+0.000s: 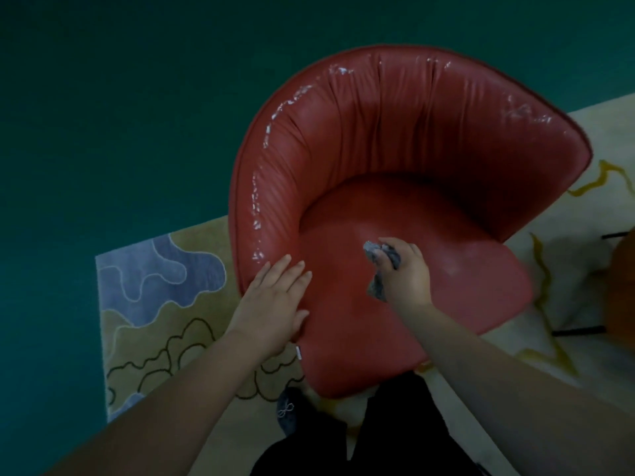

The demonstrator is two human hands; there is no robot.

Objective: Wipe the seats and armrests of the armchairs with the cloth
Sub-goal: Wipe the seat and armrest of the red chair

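My right hand (pixel 405 269) is gripping the bunched grey cloth (pixel 379 266) against the red armchair (pixel 395 159) seat. My left hand (pixel 275 300) is lying flat, fingers spread, on the seat's left edge.

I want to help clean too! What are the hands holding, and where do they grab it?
The right hand grips a bunched grey cloth around its middle. The left hand holds nothing.

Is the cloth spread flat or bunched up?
Bunched: the cloth sits crumpled in the right hand, ends sticking out, over the seat.
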